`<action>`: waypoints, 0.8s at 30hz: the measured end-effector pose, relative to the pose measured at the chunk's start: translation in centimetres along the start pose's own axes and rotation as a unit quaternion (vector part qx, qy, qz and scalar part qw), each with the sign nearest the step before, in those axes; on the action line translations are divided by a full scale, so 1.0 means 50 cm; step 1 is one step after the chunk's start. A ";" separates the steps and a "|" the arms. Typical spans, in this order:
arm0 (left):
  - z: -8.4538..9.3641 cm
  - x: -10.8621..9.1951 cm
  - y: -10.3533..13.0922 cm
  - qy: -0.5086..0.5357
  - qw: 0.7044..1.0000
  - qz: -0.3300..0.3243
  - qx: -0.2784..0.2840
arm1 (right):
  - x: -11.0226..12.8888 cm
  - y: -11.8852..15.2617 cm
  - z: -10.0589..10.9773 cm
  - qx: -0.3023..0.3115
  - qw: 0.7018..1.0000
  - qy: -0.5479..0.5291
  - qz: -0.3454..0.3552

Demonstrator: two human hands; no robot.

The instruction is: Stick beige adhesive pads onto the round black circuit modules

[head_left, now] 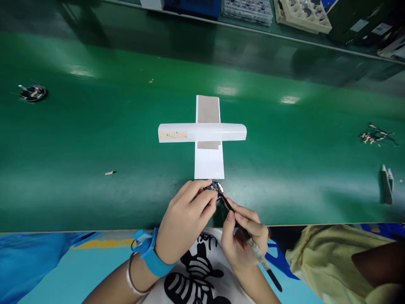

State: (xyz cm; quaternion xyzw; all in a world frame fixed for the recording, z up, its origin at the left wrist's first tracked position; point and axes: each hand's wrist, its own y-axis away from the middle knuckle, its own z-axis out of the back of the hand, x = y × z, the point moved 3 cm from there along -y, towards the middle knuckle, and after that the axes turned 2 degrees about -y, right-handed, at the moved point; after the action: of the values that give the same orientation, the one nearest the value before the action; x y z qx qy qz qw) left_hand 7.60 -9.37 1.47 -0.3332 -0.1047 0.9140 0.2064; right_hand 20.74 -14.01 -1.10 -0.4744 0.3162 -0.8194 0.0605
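Pinching a small round part at the near side of the green table, the left hand, in the head view, has its grip closed on that part. The right hand has its grip closed around a slim tool, whose black tip is at the part; contact cannot be told. Just beyond the part lies a white-and-grey strip, crossed by a curved white sheet; the sheet's left end bears tan bars with green marks, too small to read. Dark letters stand above a zebra picture on the person's white shirt; the word cannot be read with certainty. At the far right, dark boxes carry two white labels, their print illegible. A second round part lies at far left.
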 end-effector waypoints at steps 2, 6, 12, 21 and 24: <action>0.002 -0.003 0.001 -0.026 0.999 -0.035 0.006 | 0.000 0.000 0.001 0.001 1.000 -0.001 0.012; 0.004 -0.005 0.002 -0.086 0.992 -0.090 0.031 | 0.003 -0.004 0.003 0.004 1.000 0.008 0.012; 0.002 -0.002 0.007 -0.148 0.980 -0.123 0.051 | 0.010 -0.013 0.004 0.023 0.999 0.016 0.033; -0.001 0.000 0.011 -0.163 0.976 -0.133 0.048 | -0.001 -0.001 0.006 -0.022 0.999 -0.020 -0.034; 0.000 0.002 0.013 -0.152 0.980 -0.122 0.046 | 0.001 -0.001 -0.001 -0.020 0.998 -0.017 -0.059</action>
State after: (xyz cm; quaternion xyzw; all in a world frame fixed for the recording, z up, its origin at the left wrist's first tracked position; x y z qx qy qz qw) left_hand 7.31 -9.89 1.21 -0.1650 -0.1330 0.9257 0.3134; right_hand 20.67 -13.99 -1.05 -0.5071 0.3026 -0.8069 0.0083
